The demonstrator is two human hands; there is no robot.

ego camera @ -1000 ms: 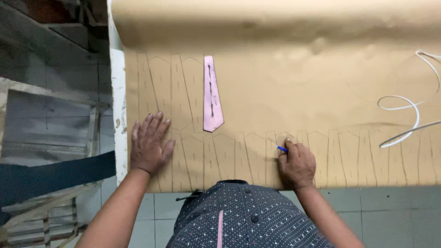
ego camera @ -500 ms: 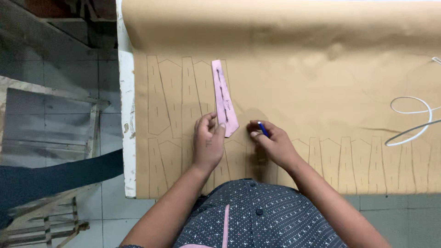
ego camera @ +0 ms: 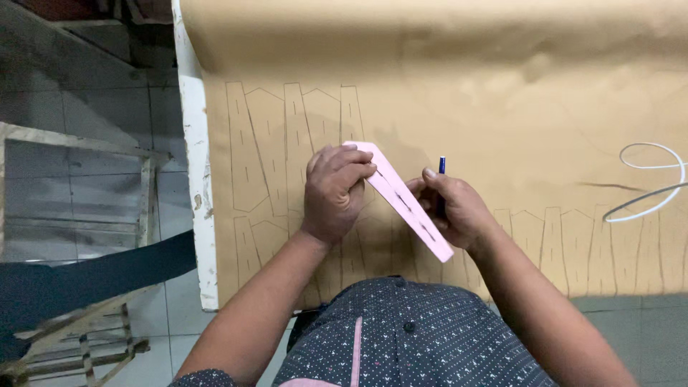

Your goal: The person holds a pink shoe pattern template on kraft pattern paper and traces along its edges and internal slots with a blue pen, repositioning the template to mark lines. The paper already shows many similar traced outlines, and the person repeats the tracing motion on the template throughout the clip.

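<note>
The left hand (ego camera: 333, 192) is curling its fingers over the upper end of the pink pattern strip (ego camera: 405, 201), gripping it, and the strip is slanting down to the right, lifted off the paper between both hands. The right hand (ego camera: 451, 209) is closing round a blue pen (ego camera: 441, 166), whose tip is poking up above the fingers, while its thumb is touching the strip's edge near the middle. Under them the brown paper (ego camera: 502, 107) is lying spread over the table, carrying rows of traced outlines of the same narrow shape. A white cord (ego camera: 648, 179) is looping on the paper well to the right. The table's white edge (ego camera: 195, 179) is running down the left, with a wooden frame (ego camera: 79, 215) standing on the tiled floor beyond it.
</note>
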